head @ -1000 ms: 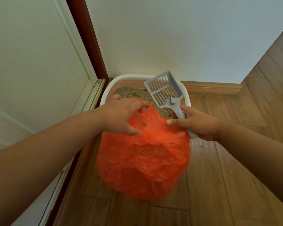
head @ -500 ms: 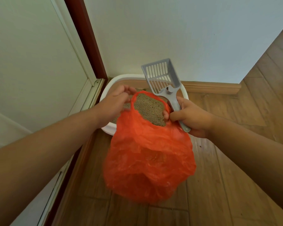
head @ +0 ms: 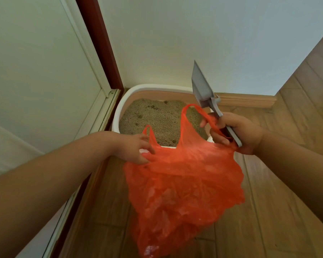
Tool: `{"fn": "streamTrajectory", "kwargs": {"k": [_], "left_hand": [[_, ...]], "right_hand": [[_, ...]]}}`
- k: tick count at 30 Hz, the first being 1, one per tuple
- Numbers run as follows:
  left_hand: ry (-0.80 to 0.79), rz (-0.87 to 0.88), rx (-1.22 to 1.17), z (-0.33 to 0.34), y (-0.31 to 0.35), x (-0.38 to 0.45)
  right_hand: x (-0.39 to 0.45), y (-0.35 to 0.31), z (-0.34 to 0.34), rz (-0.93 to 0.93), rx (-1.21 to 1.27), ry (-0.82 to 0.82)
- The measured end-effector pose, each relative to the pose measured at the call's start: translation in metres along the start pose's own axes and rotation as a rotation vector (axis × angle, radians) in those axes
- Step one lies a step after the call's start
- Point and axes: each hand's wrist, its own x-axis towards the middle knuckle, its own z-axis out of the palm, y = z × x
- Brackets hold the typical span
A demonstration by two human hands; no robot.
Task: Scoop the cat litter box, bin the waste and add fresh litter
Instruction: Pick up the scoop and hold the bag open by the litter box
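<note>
Readying the orange bag (head: 183, 183) for waste: left hand (head: 136, 148) pinching its rim, right hand (head: 235, 133) gripping one handle loop together with the grey scoop (head: 203, 90), litter box (head: 157, 118) just beyond both hands; next, likely spreading the mouth wide.

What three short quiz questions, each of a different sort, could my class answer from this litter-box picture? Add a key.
1. True or false: the scoop rests in the litter.
2. Which hand grips both the scoop and a handle of the bag? A left hand; B right hand; C neither.
3. Fill in: the litter box stands in a corner on a ____ floor.

Key: 1 false, it is held up, blade pointing upward; 2 B; 3 wooden.
</note>
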Motion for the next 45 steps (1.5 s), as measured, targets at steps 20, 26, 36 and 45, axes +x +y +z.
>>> {"fn": "streamTrajectory", "kwargs": {"k": [20, 26, 36, 45], "left_hand": [[0.943, -0.056, -0.591, -0.022, 0.014, -0.010], [1.206, -0.079, -0.483, -0.024, -0.003, -0.018], [0.969, 0.217, 0.473, -0.007, -0.003, -0.008], [0.444, 0.166, 0.413, -0.009, 0.042, -0.009]], "right_hand": [[-0.008, -0.009, -0.015, 0.159, -0.325, 0.044], [-0.005, -0.021, -0.028, 0.223, -0.677, 0.195], [0.007, -0.033, 0.015, 0.027, -0.353, 0.385], [0.021, -0.030, 0.074, -0.059, -0.572, 0.398]]}}
